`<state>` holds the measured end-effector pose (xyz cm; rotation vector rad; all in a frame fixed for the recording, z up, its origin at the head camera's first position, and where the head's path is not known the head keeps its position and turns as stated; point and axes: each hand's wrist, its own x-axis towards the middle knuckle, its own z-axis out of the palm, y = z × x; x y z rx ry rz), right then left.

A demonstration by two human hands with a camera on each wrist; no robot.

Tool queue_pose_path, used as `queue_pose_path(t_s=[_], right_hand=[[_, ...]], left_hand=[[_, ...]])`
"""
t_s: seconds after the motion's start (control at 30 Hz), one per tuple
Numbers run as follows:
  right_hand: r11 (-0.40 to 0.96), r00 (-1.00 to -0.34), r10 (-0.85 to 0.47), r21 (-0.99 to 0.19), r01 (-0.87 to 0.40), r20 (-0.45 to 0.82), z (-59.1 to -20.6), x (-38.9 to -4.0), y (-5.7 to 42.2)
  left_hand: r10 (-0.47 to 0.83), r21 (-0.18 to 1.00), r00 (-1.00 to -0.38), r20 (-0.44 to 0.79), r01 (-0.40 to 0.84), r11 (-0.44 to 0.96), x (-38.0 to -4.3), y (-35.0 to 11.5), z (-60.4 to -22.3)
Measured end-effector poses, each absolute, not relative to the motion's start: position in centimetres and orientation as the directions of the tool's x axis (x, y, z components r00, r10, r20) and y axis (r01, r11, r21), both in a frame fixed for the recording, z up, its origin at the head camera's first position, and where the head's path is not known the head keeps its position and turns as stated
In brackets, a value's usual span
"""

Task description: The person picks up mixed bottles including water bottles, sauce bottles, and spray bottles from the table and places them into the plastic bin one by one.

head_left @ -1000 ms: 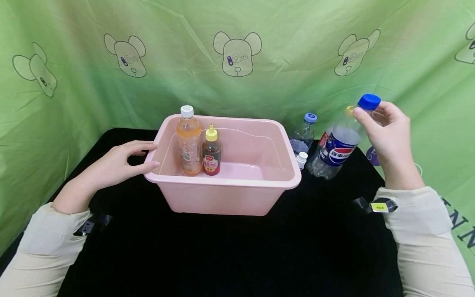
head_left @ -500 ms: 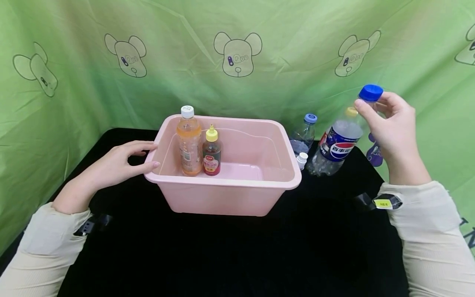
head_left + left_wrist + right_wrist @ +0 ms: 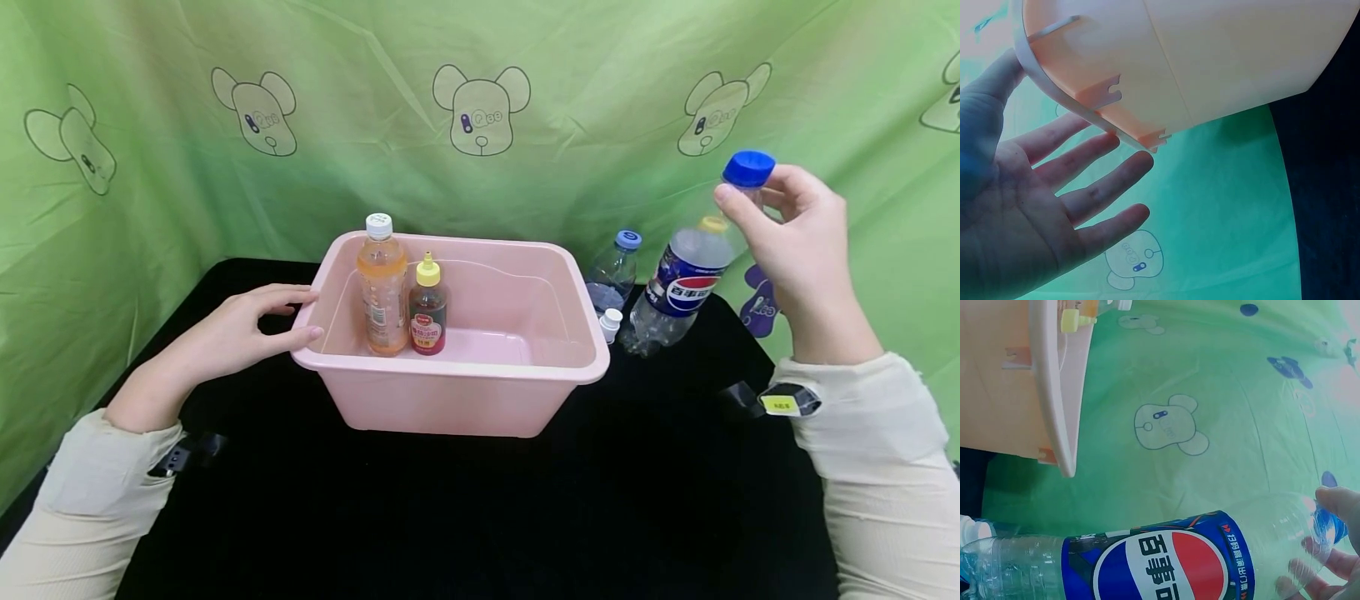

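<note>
With my left fingers [image 3: 273,297] spread on the pink tub [image 3: 450,404], my right fingers [image 3: 797,179] pinch the tilted Pepsi bottle [image 3: 686,275] beside it so near its top that it could swing into the blue-capped bottle [image 3: 615,271] beyond.

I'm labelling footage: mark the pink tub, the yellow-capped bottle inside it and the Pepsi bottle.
Pink tub [image 3: 450,404], head view, front wall.
Yellow-capped bottle [image 3: 427,328], head view, label.
Pepsi bottle [image 3: 1157,562], right wrist view, label.

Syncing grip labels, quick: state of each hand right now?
Left hand: open, resting on the bin rim.
Right hand: closed, holding the Pepsi bottle.
</note>
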<state>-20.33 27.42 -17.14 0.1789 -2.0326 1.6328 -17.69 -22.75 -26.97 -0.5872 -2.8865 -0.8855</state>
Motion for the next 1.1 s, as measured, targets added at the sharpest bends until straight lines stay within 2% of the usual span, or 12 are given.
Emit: queue_pose_path(t_s=[0.13, 0.57, 0.93, 1.1], right_hand=[[0.257, -0.849, 0.191, -0.86, -0.442, 0.493, -16.7, -20.3, 27.1], [0.327, -0.862, 0.151, -0.847, -0.419, 0.484, -15.0, -20.2, 25.8], [0.312, -0.858, 0.123, -0.84, -0.444, 0.499, -13.6, -20.3, 24.7], [0.363, -0.853, 0.119, -0.821, -0.44, 0.509, -13.1, -20.2, 24.2]], left_hand=[[0.344, 0.533, -0.925, 0.164, 0.376, 0.758, -17.6, -22.7, -26.9], [0.337, 0.541, -0.93, 0.15, 0.363, 0.759, -17.5, -22.7, -26.9], [0.339, 0.53, -0.927, 0.159, 0.37, 0.763, -17.6, -22.7, -26.9], [0.342, 0.529, -0.926, 0.161, 0.374, 0.762, -17.6, -22.6, -26.8]])
